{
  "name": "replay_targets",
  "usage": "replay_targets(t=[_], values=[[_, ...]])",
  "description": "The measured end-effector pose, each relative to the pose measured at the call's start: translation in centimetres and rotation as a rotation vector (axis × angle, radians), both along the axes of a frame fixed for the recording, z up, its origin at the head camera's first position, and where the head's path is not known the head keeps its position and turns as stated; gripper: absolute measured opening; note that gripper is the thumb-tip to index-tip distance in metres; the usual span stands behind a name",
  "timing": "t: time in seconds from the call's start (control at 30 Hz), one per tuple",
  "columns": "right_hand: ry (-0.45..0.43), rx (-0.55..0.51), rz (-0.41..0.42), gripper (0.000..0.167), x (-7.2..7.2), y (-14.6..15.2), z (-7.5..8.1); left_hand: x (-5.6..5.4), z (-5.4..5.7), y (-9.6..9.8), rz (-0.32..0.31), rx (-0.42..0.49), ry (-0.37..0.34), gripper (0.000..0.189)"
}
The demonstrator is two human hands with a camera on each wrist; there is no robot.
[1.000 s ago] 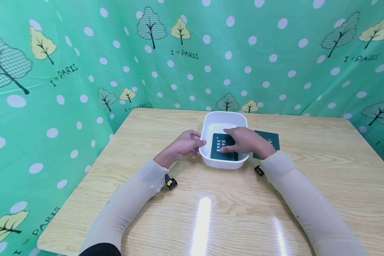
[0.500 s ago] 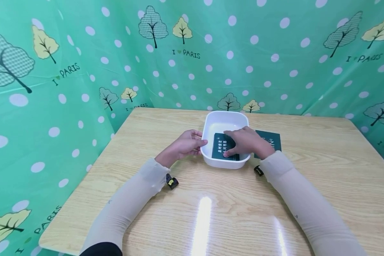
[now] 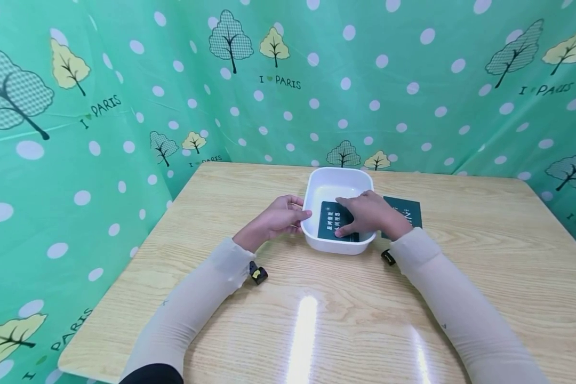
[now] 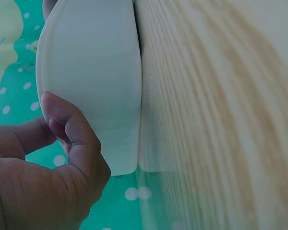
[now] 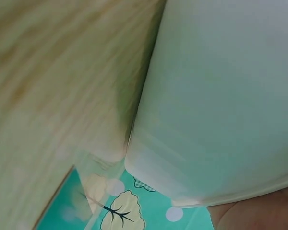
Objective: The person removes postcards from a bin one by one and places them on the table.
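Fingers of the right hand [image 3: 368, 212] are partly hidden in a white box [image 3: 333, 246], thumb and forefinger spread over a dark green book [image 3: 328, 221] at its near end; whether they grip it cannot be told. The left hand [image 3: 282, 215] pinches the box's left rim. Near the far edge of the table [image 3: 465, 256] sits the box; right of it, the right wrist [image 3: 399, 224] partly covers a second green book [image 3: 409, 210]. Small black objects [image 3: 258, 274] show just beside both sleeves [image 3: 197, 304].

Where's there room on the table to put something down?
Right of the outside book, the table is bare. So is the middle between the sleeves, on the near side of the tub. It's crowded at the tub: the left hand holds it, the right hand covers part of the inside book.
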State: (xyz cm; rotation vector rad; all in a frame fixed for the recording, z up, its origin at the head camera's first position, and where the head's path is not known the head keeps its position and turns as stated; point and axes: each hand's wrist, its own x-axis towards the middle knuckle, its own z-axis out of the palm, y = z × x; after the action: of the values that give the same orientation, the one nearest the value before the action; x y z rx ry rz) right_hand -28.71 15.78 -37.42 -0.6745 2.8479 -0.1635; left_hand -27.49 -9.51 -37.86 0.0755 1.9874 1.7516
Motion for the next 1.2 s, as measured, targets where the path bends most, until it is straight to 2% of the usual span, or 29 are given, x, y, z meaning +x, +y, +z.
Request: replay_targets(t=[0.23, 0.67, 0.9, 1.2], values=[[0.008, -0.003, 0.019, 0.099, -0.1, 0.12, -0.08, 0.04, 0.1, 0.08, -0.006, -0.004, 0.003, 0.04], [-0.003, -0.045, -0.017, 0.102, 0.14, -0.07, 0.14, 0.14, 0.35, 0.13, -0.01, -0.013, 0.0, 0.044], [0.012, -0.047, -0.001, 0.1, 0.19, -0.21, 0.2, 0.09, 0.23, 0.11, -0.005, -0.012, -0.002, 0.043], [0.039, -0.111, -0.008, 0.109, 0.33, -0.1, 0.43, -0.01, 0.03, 0.06, -0.007, 0.008, 0.007, 0.041]])
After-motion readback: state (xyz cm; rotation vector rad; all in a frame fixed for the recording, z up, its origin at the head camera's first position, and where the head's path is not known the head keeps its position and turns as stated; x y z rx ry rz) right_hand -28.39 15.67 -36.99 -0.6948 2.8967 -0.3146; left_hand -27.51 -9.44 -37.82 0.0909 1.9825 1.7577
